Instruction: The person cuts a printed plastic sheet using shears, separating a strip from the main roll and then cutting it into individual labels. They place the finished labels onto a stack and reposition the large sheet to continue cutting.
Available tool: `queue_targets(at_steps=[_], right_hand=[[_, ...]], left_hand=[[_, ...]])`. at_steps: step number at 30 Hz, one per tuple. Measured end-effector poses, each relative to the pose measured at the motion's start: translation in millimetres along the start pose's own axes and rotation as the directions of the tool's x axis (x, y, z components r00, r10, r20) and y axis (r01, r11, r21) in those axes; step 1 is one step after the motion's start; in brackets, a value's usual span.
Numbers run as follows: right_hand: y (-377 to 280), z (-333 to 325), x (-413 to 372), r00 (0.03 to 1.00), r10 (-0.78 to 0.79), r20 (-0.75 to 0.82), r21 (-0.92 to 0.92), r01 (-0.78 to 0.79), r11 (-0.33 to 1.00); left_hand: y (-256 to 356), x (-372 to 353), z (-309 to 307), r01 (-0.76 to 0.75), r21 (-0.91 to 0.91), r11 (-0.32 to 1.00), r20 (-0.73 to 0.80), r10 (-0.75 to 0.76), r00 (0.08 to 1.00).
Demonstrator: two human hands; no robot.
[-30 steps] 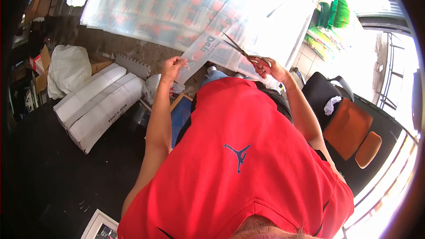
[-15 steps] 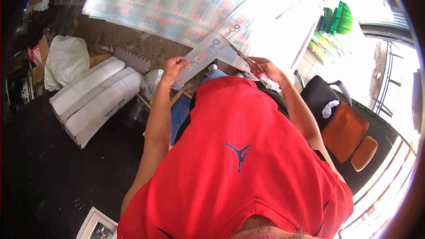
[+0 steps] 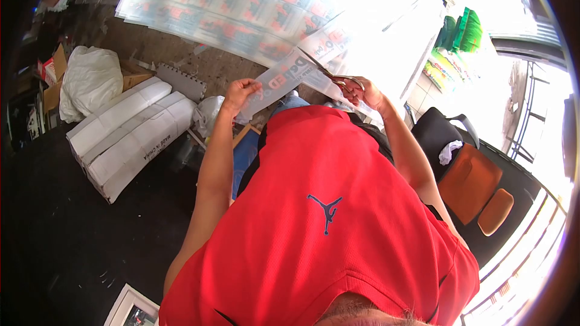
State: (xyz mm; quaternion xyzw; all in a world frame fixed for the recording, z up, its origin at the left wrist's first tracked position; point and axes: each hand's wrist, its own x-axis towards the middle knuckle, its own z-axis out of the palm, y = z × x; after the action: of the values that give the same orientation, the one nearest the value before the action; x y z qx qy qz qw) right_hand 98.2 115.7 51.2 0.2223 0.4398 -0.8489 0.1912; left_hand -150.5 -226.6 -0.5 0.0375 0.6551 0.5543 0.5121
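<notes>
My left hand [image 3: 243,93] pinches the near end of a translucent printed strip [image 3: 281,78], with dark and reddish lettering on it. The strip runs up and to the right toward larger translucent sheets [image 3: 223,9] printed with a repeated red pattern. Fingers of my right hand [image 3: 362,90] are wrapped around the handles of a pair of scissors [image 3: 323,67]. The blades point up and left and lie at the edge of the strip. Glare on the right washes out part of the sheets.
Long white boxes [image 3: 130,139] lie on the black surface at left, beside a white plastic bag [image 3: 90,84]. At right stand a black chair [image 3: 438,130], an orange-brown cushion [image 3: 470,175] and green printed bags [image 3: 450,66]. A white frame [image 3: 124,308] is at bottom left.
The scissors have swung to a flatter angle, and my right hand has shifted slightly right. The strip near the blades has moved a little. My left hand has barely moved.
</notes>
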Motion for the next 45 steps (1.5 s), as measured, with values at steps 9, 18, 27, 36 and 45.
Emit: queue_targets(at_steps=[9,18,27,36,45], right_hand=[[10.7,-3.9,16.6,0.994,-0.033,0.107,-0.064,0.04,0.997],[13.5,27.6,35.7,0.998,-0.038,0.046,0.074,0.034,0.997],[-6.5,41.9,39.3,0.996,-0.081,0.043,-0.006,0.081,0.997],[-24.3,16.8,-32.6,0.899,-0.386,-0.206,-0.022,0.39,0.921],[-2.2,-17.2,-114.9,0.799,-0.402,-0.448,-0.069,0.417,0.906]], left_hand=[[0.2,2.4,-7.4,-0.012,-0.029,1.0,0.029,0.012,0.999],[4.4,-2.6,-15.0,0.004,-0.008,1.0,0.027,-0.004,1.0],[58.6,-19.7,-22.1,-0.023,0.341,0.94,0.055,0.004,0.998],[126.3,27.8,78.6,-0.241,0.222,0.945,0.1,0.224,0.969],[74.4,158.2,186.7,-0.226,0.629,0.744,-0.21,0.442,0.872]])
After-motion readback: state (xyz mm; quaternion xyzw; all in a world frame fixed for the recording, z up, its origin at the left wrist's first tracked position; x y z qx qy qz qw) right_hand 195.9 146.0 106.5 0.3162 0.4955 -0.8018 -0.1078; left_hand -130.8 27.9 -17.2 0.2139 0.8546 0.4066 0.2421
